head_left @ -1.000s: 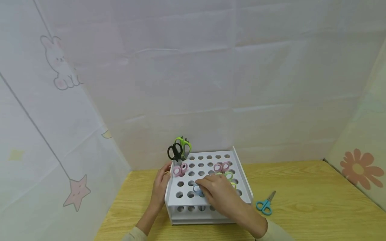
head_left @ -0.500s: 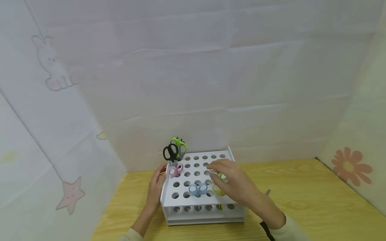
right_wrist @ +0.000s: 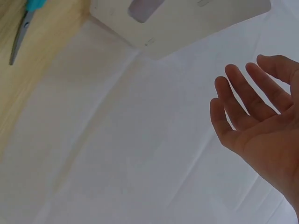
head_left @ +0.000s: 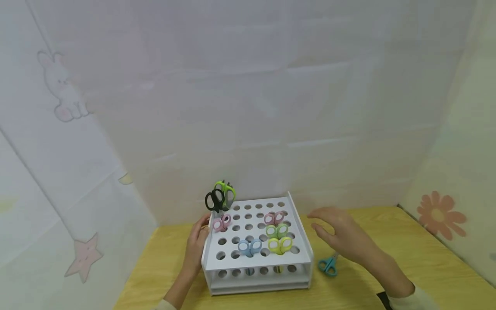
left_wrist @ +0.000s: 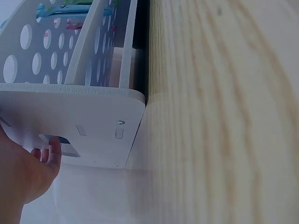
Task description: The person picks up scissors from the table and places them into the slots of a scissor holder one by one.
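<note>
My left hand [head_left: 195, 243] holds the left side of the white holed rack [head_left: 255, 257], its fingertips at the cut-out slot [left_wrist: 63, 145] in the left wrist view. My right hand [head_left: 346, 234] is raised to the right of the rack, fingers spread and nothing in them. Just below it on the table lie teal-handled scissors [head_left: 327, 266], their blades partly hidden in the head view. Blue scissors [head_left: 249, 247], yellow scissors [head_left: 280, 245], green scissors [head_left: 277, 231] and pink scissors [head_left: 274, 218] stand handles-up in the rack's holes.
At the rack's back left corner stand black scissors [head_left: 215, 200] and lime-green scissors [head_left: 226, 191], with another pink pair [head_left: 221, 223] in front. The wooden table [head_left: 407, 258] reaches to a pale cloth backdrop [head_left: 248, 107] behind the rack.
My right hand has let go of the blue scissors, now standing in the front row, and moved right past the rack toward the teal scissors. The left hand stays at the rack's side.
</note>
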Available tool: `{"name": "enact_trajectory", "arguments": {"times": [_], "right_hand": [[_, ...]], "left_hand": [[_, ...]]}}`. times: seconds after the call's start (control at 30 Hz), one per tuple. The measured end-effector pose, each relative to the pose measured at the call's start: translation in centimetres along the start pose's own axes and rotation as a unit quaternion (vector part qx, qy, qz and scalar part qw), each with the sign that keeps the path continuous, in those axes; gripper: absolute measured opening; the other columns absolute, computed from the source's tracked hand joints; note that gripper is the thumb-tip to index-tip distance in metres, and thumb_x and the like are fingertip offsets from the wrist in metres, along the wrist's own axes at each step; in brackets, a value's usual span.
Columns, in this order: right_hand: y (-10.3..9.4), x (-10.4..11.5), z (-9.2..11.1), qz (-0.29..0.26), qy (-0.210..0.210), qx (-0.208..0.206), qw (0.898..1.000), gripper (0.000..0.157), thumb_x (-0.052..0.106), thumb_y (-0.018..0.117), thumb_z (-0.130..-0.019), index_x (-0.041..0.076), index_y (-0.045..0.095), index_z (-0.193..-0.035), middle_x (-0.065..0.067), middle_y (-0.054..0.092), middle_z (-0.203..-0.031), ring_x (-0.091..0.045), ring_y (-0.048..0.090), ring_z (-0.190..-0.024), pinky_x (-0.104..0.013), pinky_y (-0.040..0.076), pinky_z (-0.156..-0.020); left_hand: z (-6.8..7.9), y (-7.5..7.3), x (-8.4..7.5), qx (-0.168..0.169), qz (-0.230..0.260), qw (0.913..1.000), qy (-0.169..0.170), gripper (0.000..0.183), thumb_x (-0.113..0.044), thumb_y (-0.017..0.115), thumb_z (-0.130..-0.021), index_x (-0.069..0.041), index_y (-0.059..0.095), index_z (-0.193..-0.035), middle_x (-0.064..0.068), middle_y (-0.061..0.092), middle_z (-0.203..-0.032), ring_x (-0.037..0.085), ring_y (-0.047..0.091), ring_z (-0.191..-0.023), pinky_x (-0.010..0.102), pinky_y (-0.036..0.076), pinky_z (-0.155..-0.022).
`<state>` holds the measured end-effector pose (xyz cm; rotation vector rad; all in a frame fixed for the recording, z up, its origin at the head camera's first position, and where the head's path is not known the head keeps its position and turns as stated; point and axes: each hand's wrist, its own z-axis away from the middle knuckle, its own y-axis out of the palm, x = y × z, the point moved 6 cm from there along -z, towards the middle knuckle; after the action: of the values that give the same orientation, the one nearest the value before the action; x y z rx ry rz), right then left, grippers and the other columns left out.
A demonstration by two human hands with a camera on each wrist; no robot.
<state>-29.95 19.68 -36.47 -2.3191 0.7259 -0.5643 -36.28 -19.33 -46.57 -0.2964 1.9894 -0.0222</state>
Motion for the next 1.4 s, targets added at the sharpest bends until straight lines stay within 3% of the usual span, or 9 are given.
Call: {"name": "enact_trajectory", "arguments": {"times": [0.23,0.33,0.53,0.67,0.77,0.87,1.0,1.13,1.4], "right_hand": [[1.4,-1.8,2.1,0.020,0.006,0.059,0.998,0.025,0.005,0.079,-0.087,0.015,0.074,-0.110,0.004,0.071,-0.111,-0.023,0.066,-0.103,-0.047,0.055,-0.083],[2.4,-3.2,2.9,0.002,0.038,0.117,0.992,0.023,0.009,0.076,-0.091,0.014,0.073,-0.114,0.002,0.070,-0.114,-0.026,0.065,-0.106,-0.049,0.054,-0.085],[5.4,-6.0,4.8,-0.028,0.111,0.257,0.960,0.031,0.025,0.074,-0.095,0.011,0.069,-0.122,-0.001,0.066,-0.121,-0.032,0.062,-0.113,-0.050,0.051,-0.091],[6.2,-6.6,5.9,-0.058,0.112,0.292,0.948,0.034,0.020,0.076,-0.092,0.006,0.069,-0.123,-0.007,0.066,-0.121,-0.036,0.061,-0.112,-0.052,0.051,-0.089],[6.6,-6.8,6.8,-0.069,0.114,0.325,0.936,0.044,0.011,0.079,-0.087,0.012,0.066,-0.129,-0.007,0.062,-0.127,-0.037,0.059,-0.113,-0.057,0.050,-0.089],[7.3,-6.9,7.6,-0.072,0.107,0.357,0.925,0.064,0.004,0.080,-0.078,0.026,0.062,-0.136,-0.001,0.057,-0.131,-0.027,0.057,-0.111,-0.057,0.047,-0.090],[8.2,-7.1,8.1,-0.068,0.072,0.370,0.924,0.069,0.006,0.084,-0.076,0.034,0.061,-0.136,0.007,0.056,-0.128,-0.015,0.053,-0.103,-0.048,0.046,-0.087],[8.6,-7.2,8.4,-0.068,0.055,0.373,0.924,0.059,0.008,0.085,-0.077,0.028,0.067,-0.129,0.007,0.056,-0.123,-0.014,0.053,-0.103,-0.045,0.048,-0.086],[8.5,-7.5,8.6,-0.093,0.062,0.357,0.927,0.043,0.007,0.081,-0.083,0.019,0.072,-0.123,0.003,0.056,-0.114,-0.013,0.055,-0.096,-0.031,0.052,-0.080]], "left_hand": [[0.3,-0.6,0.2,0.002,-0.006,1.0000,-0.001,0.044,-0.015,0.043,-0.108,-0.008,0.049,-0.150,0.017,0.054,-0.139,0.030,0.055,-0.120,0.027,0.045,-0.095],[0.3,-0.7,0.2,0.003,-0.007,1.0000,0.001,0.044,-0.016,0.043,-0.108,-0.009,0.049,-0.151,0.017,0.054,-0.140,0.030,0.055,-0.121,0.028,0.044,-0.097],[0.3,-0.7,0.2,0.001,-0.011,0.9999,0.002,0.044,-0.015,0.042,-0.108,-0.008,0.050,-0.150,0.017,0.054,-0.140,0.030,0.055,-0.121,0.027,0.044,-0.098],[0.2,-0.5,0.2,0.002,-0.005,1.0000,0.001,0.043,-0.015,0.043,-0.108,-0.008,0.050,-0.150,0.017,0.054,-0.140,0.030,0.055,-0.121,0.027,0.044,-0.097],[0.1,-0.4,0.2,0.005,-0.003,1.0000,0.001,0.044,-0.015,0.042,-0.108,-0.008,0.049,-0.150,0.017,0.054,-0.140,0.030,0.055,-0.121,0.027,0.044,-0.097],[0.0,-0.4,0.1,0.003,-0.005,1.0000,0.002,0.043,-0.015,0.043,-0.108,-0.009,0.050,-0.150,0.017,0.054,-0.140,0.030,0.055,-0.120,0.026,0.044,-0.096],[0.0,-0.7,0.0,-0.002,-0.005,1.0000,0.002,0.043,-0.014,0.043,-0.108,-0.009,0.051,-0.150,0.017,0.055,-0.139,0.030,0.056,-0.119,0.026,0.045,-0.095],[0.1,-0.7,0.0,0.002,-0.006,1.0000,0.001,0.043,-0.014,0.042,-0.108,-0.008,0.050,-0.150,0.018,0.054,-0.139,0.030,0.056,-0.119,0.026,0.045,-0.095],[0.0,-0.2,0.0,0.006,-0.007,1.0000,0.003,0.044,-0.013,0.042,-0.108,-0.006,0.049,-0.150,0.018,0.054,-0.140,0.031,0.056,-0.120,0.026,0.045,-0.096]]}}
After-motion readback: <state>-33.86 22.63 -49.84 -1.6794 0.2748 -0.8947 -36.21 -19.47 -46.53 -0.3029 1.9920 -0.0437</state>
